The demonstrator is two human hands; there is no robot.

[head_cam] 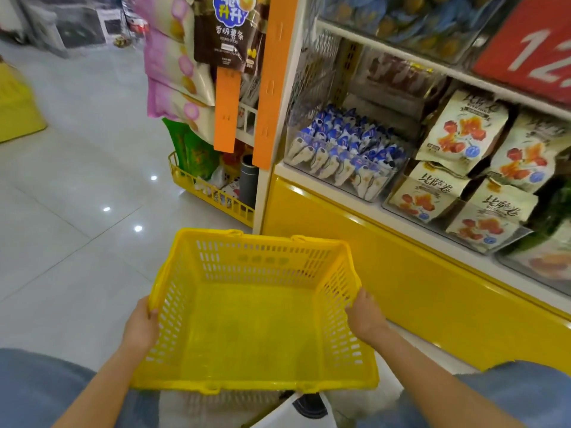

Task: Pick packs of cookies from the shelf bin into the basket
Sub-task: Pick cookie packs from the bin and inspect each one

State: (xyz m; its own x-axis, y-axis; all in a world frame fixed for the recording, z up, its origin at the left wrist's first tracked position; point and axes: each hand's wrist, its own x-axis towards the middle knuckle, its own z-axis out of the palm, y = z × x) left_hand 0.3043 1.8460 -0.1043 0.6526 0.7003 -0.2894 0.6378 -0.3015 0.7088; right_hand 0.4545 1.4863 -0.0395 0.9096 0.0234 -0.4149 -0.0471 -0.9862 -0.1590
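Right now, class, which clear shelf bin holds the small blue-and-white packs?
The leftmost clear bin, beside the orange upright: small blue-and-white packs fill it, while the next bin holds larger cream bags.

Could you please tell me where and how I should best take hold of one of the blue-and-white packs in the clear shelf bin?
Pinch the upper end of a front-row pack, coming from above and the front. The packs stand packed on end in the clear bin, so only their tops are free. The right hand, holding the basket, is nearer the shelf.
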